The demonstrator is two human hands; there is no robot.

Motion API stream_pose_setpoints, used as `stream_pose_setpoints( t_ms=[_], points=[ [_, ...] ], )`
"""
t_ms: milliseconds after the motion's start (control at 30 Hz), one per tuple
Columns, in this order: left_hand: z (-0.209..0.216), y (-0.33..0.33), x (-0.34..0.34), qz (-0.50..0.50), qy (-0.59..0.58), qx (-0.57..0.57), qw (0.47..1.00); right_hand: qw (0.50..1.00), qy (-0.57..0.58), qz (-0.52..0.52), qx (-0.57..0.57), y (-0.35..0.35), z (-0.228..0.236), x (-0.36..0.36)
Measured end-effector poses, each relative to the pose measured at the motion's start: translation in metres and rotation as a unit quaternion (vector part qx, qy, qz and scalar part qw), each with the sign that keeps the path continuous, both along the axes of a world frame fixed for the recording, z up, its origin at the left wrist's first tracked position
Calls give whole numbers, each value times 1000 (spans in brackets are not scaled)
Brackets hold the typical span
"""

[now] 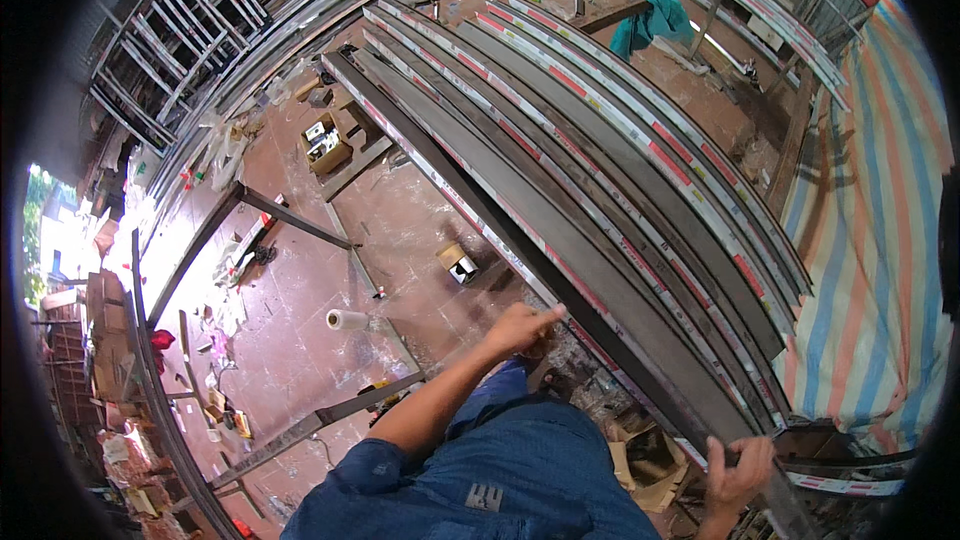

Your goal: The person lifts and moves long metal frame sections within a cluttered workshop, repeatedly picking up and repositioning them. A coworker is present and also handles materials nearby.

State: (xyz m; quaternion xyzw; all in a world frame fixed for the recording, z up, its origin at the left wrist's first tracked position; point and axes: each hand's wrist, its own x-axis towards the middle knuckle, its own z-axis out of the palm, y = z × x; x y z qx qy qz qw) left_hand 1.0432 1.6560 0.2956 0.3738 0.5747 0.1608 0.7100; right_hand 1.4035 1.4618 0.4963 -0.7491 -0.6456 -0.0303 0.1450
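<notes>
Long grey metal bars with white-and-red printed film on their edges lie side by side across the middle. My left hand [525,329] is at the edge of the nearest long metal bar [455,198], its fingers curled and one fingertip on the filmed edge; its underside is hidden. Nearer to me on the right, my right hand [738,478] has its fingers bent round the near end of the bar, with the thumb side on top. A dark gap separates this bar from the neighbouring long bar [640,330].
A small open box [458,264] and a white film roll [347,320] stand on the tiled floor. Left lies a metal frame [300,223]. A carton [325,145] sits farther off. A striped tarpaulin [870,240] hangs right; a green cloth [650,20] drapes over a far beam.
</notes>
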Motion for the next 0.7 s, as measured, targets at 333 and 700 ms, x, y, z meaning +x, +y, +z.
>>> stream_pose_setpoints(
  t_ms=[333,700],
  points=[
    [23,59,52,439,-455,-3,774,997,-65,-2,40,-55,-50,-6],
    [44,13,-32,477,-274,182,815,994,88,-54,34,-130,-135,2]
  ],
)
